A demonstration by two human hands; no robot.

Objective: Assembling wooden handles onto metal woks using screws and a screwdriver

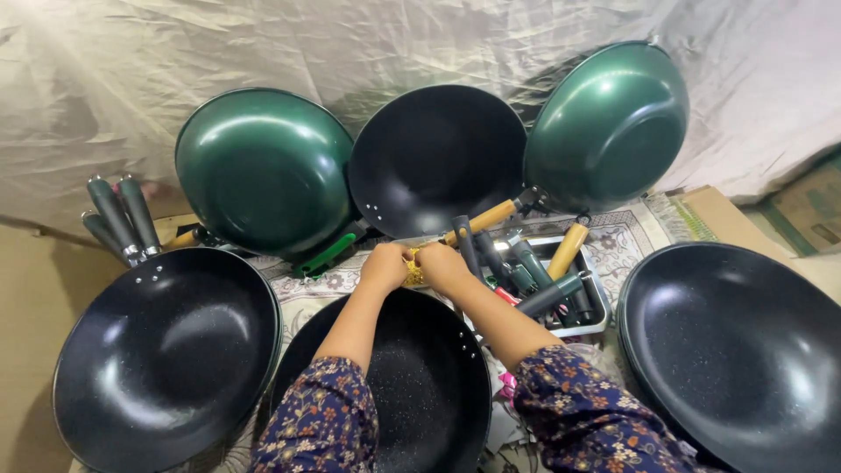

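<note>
My left hand (385,265) and my right hand (441,265) meet above the far rim of a black speckled wok (420,394) that lies in front of me. Both are closed on a small yellow thing (413,270) held between them; what it is cannot be told. Both forearms in flowered sleeves reach over the wok's bowl. Just right of my right hand stands a metal tray (600,320) full of pan handles, dark green and wooden.
A black wok (166,359) lies at the left and another (740,350) at the right. Two green woks (263,171) (609,127) and a black one (438,158) lean on a crinkled sheet behind. Loose dark handles (123,215) stick up far left. Cardboard (727,219) lies at the right.
</note>
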